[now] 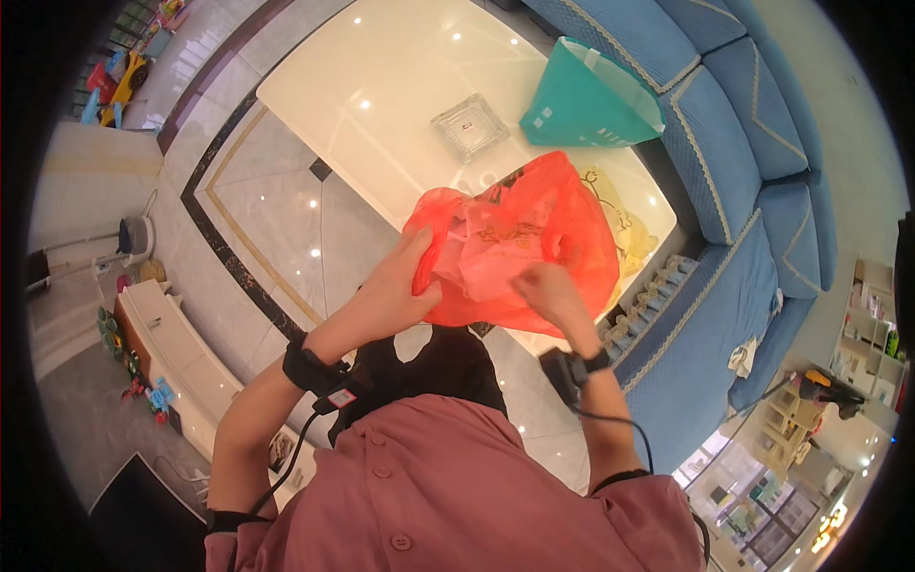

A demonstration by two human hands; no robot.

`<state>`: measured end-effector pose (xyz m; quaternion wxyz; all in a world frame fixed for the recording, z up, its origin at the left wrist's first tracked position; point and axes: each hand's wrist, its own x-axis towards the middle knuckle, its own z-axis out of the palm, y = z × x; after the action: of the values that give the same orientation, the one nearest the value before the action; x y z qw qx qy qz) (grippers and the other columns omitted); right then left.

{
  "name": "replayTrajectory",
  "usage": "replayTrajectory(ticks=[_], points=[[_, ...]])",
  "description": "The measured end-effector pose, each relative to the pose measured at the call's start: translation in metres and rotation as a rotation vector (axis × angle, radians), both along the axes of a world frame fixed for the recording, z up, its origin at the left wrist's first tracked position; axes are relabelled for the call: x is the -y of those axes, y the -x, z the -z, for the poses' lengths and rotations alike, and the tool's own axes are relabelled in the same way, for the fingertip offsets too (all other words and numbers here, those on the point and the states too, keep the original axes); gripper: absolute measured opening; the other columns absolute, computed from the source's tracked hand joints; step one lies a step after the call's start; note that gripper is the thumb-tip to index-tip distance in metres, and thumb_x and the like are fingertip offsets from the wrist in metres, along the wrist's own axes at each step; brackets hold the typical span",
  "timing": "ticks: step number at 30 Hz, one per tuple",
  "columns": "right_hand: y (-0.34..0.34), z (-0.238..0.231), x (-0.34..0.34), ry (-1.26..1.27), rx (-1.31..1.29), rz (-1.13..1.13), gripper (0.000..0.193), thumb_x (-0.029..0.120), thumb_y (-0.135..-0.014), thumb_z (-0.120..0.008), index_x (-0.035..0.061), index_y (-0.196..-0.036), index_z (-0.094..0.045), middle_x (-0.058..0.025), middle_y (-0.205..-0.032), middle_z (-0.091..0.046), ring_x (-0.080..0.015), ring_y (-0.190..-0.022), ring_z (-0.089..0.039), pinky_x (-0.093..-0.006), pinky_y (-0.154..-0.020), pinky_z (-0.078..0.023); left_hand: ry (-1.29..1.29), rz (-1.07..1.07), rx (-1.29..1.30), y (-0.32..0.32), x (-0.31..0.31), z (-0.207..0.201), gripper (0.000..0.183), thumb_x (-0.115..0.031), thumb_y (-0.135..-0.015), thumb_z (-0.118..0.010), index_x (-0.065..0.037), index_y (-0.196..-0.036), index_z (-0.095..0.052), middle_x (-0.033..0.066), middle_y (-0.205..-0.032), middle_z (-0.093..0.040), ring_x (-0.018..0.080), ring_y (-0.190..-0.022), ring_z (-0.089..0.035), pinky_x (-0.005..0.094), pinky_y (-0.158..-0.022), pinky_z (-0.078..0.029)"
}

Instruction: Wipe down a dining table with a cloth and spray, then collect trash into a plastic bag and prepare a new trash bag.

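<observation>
The red bag [586, 238] lies over the table's [381, 133] near edge, between left hand [395, 289] and right hand [555, 294]. The left grip pinches its left side; the right is curled, its hold unclear.

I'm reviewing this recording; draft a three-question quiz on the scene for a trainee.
1. The plastic bag gripped by the left hand is: A) green, B) red, C) white.
2. On what does the square glass dish lie?
3. True or false: the teal bag is nearer the blue sofa than the square glass dish is.

Key: 1. B. 2. The pale table. 3. True.
</observation>
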<state>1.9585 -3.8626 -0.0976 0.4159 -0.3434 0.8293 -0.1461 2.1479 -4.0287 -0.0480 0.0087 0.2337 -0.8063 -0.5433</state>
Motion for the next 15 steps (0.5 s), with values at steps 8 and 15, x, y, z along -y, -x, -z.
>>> replayTrajectory(ticks=[8, 15], points=[[0.0, 0.152, 0.046, -0.117, -0.212, -0.811, 0.065, 0.013, -0.06, -0.071, 0.0114, -0.12, -0.046, -0.016, -0.118, -0.048, -0.0353, -0.107, -0.046, -0.041, -0.086, -0.041, -0.071, 0.006, 0.013, 0.006, 0.001, -0.023, 0.065, -0.009, -0.076, -0.056, 0.007, -0.13, -0.024, 0.0279, -0.133, -0.03, 0.0364, -0.128, -0.026, 0.0353, -0.104, -0.024], [0.031, 0.166, 0.036, -0.066, -0.157, -0.691, 0.026, 0.012, -0.075, -0.048, 0.0059, -0.096, -0.06, -0.0193, -0.092, -0.061, -0.0352, -0.089, -0.058, -0.041, -0.074, -0.046, -0.012, -0.047, 0.039, -0.013, 0.005, -0.018, 0.066, -0.008, -0.075, -0.057, 0.008, -0.13, -0.024, 0.0306, -0.134, -0.026, 0.0387, -0.128, -0.024, 0.0354, -0.104, -0.024]])
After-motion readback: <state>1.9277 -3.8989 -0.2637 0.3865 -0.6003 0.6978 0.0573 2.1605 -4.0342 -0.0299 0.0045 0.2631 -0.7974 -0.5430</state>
